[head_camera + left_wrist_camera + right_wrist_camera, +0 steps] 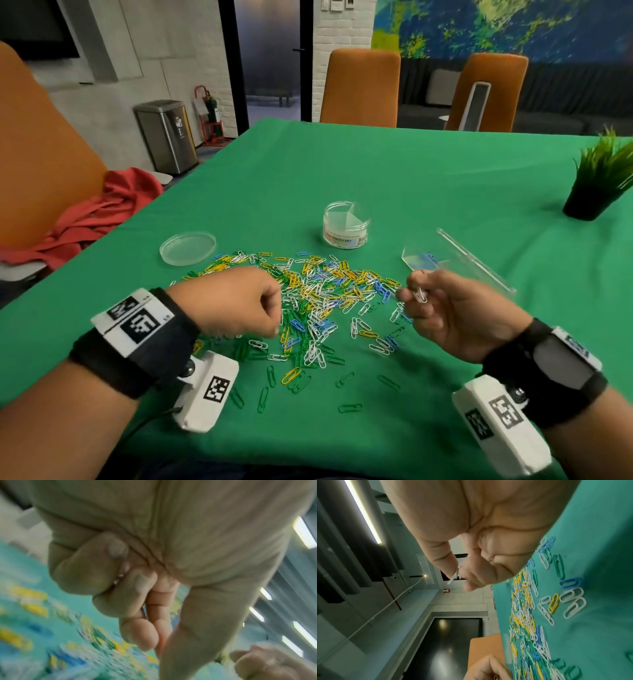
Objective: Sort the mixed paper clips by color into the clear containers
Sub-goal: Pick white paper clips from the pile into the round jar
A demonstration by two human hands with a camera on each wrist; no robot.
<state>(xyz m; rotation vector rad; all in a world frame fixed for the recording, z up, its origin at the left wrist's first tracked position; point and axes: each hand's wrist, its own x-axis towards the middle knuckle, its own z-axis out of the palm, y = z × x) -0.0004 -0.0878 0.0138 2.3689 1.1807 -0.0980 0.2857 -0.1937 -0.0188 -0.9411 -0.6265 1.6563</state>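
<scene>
A mixed pile of white, yellow, green and blue paper clips lies on the green tablecloth. My left hand hovers over the pile's left side as a curled fist. In the left wrist view, small clip ends peek out between its fingers. My right hand is raised at the pile's right edge and pinches a few white clips between thumb and forefinger; they show too in the right wrist view as white clips. A round clear divided container stands behind the pile. A clear wedge insert holds some blue clips.
The round clear lid lies left of the pile. A flat clear piece lies beyond my right hand. A potted plant stands at the right edge. A red cloth drapes an orange chair at left. Loose green clips lie near me.
</scene>
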